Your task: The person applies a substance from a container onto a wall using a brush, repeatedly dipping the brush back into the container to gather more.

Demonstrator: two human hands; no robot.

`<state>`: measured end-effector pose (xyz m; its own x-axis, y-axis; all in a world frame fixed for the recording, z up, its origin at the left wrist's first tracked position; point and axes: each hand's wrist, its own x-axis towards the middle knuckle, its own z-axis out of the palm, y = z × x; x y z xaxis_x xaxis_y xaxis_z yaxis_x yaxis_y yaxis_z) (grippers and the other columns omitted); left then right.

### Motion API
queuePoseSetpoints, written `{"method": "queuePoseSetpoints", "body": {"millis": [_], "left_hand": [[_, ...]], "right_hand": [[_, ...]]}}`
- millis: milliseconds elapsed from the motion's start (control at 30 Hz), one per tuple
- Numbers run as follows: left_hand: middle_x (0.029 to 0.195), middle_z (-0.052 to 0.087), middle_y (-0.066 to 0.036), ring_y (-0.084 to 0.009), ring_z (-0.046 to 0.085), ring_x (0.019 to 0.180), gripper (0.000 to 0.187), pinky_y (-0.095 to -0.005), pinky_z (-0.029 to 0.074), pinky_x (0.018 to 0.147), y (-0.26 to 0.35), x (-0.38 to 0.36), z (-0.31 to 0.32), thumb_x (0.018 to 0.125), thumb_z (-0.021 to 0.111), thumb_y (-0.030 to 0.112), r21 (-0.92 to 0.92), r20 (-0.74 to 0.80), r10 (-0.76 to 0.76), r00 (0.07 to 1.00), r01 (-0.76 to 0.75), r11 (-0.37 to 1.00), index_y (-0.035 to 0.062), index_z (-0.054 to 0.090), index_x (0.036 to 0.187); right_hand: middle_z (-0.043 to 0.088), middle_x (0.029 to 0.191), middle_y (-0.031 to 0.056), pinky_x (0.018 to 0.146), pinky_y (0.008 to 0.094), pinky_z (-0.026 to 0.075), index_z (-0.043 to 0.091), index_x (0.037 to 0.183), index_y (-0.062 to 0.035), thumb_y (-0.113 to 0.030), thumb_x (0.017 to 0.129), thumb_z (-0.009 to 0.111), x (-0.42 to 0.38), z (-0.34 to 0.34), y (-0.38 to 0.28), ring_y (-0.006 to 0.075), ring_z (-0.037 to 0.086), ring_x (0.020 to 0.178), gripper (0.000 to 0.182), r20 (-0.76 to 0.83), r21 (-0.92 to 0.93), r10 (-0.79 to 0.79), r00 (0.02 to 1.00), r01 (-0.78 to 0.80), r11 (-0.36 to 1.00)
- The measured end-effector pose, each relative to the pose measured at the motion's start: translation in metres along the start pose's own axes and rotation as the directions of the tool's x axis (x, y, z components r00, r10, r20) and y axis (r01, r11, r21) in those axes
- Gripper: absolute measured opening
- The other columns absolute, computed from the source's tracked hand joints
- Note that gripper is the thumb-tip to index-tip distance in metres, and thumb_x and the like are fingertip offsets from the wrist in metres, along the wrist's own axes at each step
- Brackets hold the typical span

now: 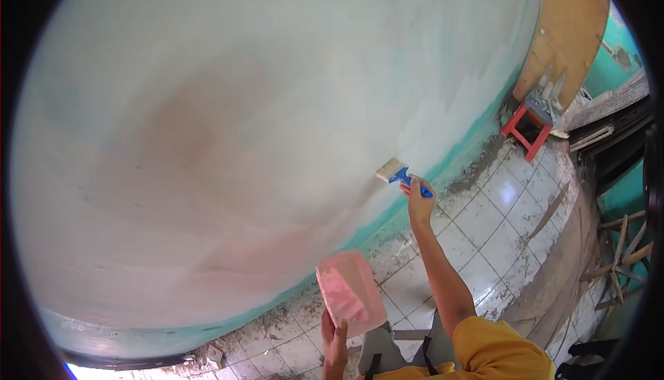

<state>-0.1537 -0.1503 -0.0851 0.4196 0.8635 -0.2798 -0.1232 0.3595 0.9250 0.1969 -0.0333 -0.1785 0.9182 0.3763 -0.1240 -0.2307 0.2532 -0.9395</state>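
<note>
My right hand [419,196] is closed round the blue handle of a paintbrush [393,171], its pale bristles at the lower part of a whitish painted wall [311,103]. Whether the bristles touch the wall I cannot tell. Lower down, my left hand [335,338] grips the near edge of a clear plastic container [373,304], thumb over the rim. Pink paint coats the inside of the container. A turquoise strip [387,217] of wall shows below the white area.
Debris lies along the wall's foot on the white tiled floor [470,234]. A red stool [529,131] with things on top stands at the upper right. Wooden sticks [622,262] lean at the right edge, below dark boards [615,151].
</note>
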Motion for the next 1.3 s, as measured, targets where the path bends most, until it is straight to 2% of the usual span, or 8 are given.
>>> {"method": "queuePoseSetpoints", "body": {"millis": [167, 333, 533, 667, 867, 1067, 1167, 1300], "left_hand": [[0.138, 0.048, -0.016, -0.0233, 0.048, 0.127, 0.072, -0.0377, 0.038, 0.107, 0.036, -0.006, -0.003, 0.096, 0.062, 0.033, -0.031, -0.031, -0.033, 0.999, 0.032, 0.999, -0.0048, 0.029, 0.148], [0.135, 0.05, -0.014, -0.0208, 0.05, 0.122, 0.068, -0.0354, 0.041, 0.103, 0.062, 0.001, -0.016, 0.097, 0.062, 0.032, 0.004, -0.014, 0.002, 1.0, -0.002, 1.0, -0.0035, 0.032, 0.146], [0.121, 0.052, -0.008, -0.0132, 0.05, 0.103, 0.066, -0.0294, 0.044, 0.087, 0.07, 0.011, -0.028, 0.096, 0.064, 0.035, 0.07, -0.04, 0.095, 0.995, -0.092, 0.993, -0.0027, 0.038, 0.143], [0.108, 0.05, -0.004, -0.0088, 0.043, 0.088, 0.065, -0.0248, 0.039, 0.073, 0.084, 0.007, -0.023, 0.095, 0.064, 0.037, 0.074, -0.034, 0.056, 0.998, -0.053, 0.996, -0.0031, 0.04, 0.141], [0.118, 0.053, -0.008, -0.0126, 0.05, 0.1, 0.065, -0.0283, 0.044, 0.085, 0.09, 0.009, -0.024, 0.096, 0.063, 0.036, 0.118, 0.042, 0.078, 0.996, -0.082, 0.99, -0.0041, 0.039, 0.141], [0.133, 0.051, -0.015, -0.021, 0.049, 0.122, 0.068, -0.035, 0.039, 0.104, 0.108, 0.001, -0.023, 0.097, 0.062, 0.034, 0.145, 0.136, 0.125, 0.983, -0.144, 0.979, -0.0056, 0.034, 0.145], [0.133, 0.052, -0.015, -0.0208, 0.05, 0.121, 0.068, -0.0351, 0.039, 0.104, 0.107, 0.002, -0.031, 0.097, 0.062, 0.033, 0.118, 0.149, 0.125, 0.981, -0.143, 0.983, -0.0058, 0.034, 0.145], [0.132, 0.052, -0.015, -0.0209, 0.051, 0.12, 0.067, -0.0353, 0.04, 0.103, 0.108, 0.0, -0.047, 0.097, 0.062, 0.033, 0.128, 0.147, 0.124, 0.981, -0.143, 0.981, -0.0059, 0.035, 0.144]], "right_hand": [[0.071, 0.088, 0.0128, 0.065, 0.0271, 0.054, 0.067, 0.099, 0.0035, -0.019, 0.097, 0.053, -0.004, 0.07, -0.169, 0.0181, 0.069, 0.071, 0.026, 0.05, 0.109, -0.332, 0.942, 0.325, 0.939], [0.07, 0.093, 0.0157, 0.083, 0.0333, 0.056, 0.064, 0.105, 0.0046, -0.025, 0.099, 0.048, -0.021, 0.11, -0.311, 0.0223, 0.07, 0.084, 0.034, 0.13, 0.344, -0.458, 0.88, 0.393, 0.853], [0.068, 0.098, 0.0147, 0.085, 0.0356, 0.057, 0.061, 0.109, 0.0059, -0.027, 0.102, 0.049, 0.0, 0.088, -0.203, 0.0232, 0.07, 0.087, 0.035, 0.025, 0.462, -0.383, 0.923, 0.329, 0.824], [0.069, 0.09, 0.0125, 0.072, 0.0319, 0.057, 0.063, 0.104, 0.0049, -0.024, 0.101, 0.05, -0.006, 0.038, -0.091, 0.0194, 0.069, 0.078, 0.032, -0.015, 0.182, -0.18, 0.984, 0.179, 0.967], [0.067, 0.079, 0.0079, 0.063, 0.0263, 0.052, 0.067, 0.095, 0.0032, -0.019, 0.096, 0.059, -0.029, 0.1, -0.213, 0.0129, 0.066, 0.073, 0.023, 0.031, 0.089, -0.344, 0.939, 0.34, 0.936], [0.071, 0.099, 0.0176, 0.085, 0.0346, 0.056, 0.063, 0.107, 0.0061, -0.021, 0.098, 0.048, -0.06, 0.153, -0.368, 0.0242, 0.071, 0.086, 0.032, 0.12, 0.312, -0.514, 0.85, 0.459, 0.832], [0.069, 0.103, 0.0192, 0.093, 0.0374, 0.053, 0.059, 0.116, 0.0055, -0.023, 0.098, 0.046, -0.058, 0.15, -0.332, 0.0264, 0.07, 0.095, 0.036, 0.128, 0.453, -0.488, 0.864, 0.386, 0.803], [0.069, 0.097, 0.0167, 0.081, 0.0342, 0.057, 0.06, 0.111, 0.0041, -0.024, 0.099, 0.05, -0.045, 0.114, -0.176, 0.0246, 0.07, 0.089, 0.032, -0.039, 0.454, -0.24, 0.97, 0.231, 0.861]]}}
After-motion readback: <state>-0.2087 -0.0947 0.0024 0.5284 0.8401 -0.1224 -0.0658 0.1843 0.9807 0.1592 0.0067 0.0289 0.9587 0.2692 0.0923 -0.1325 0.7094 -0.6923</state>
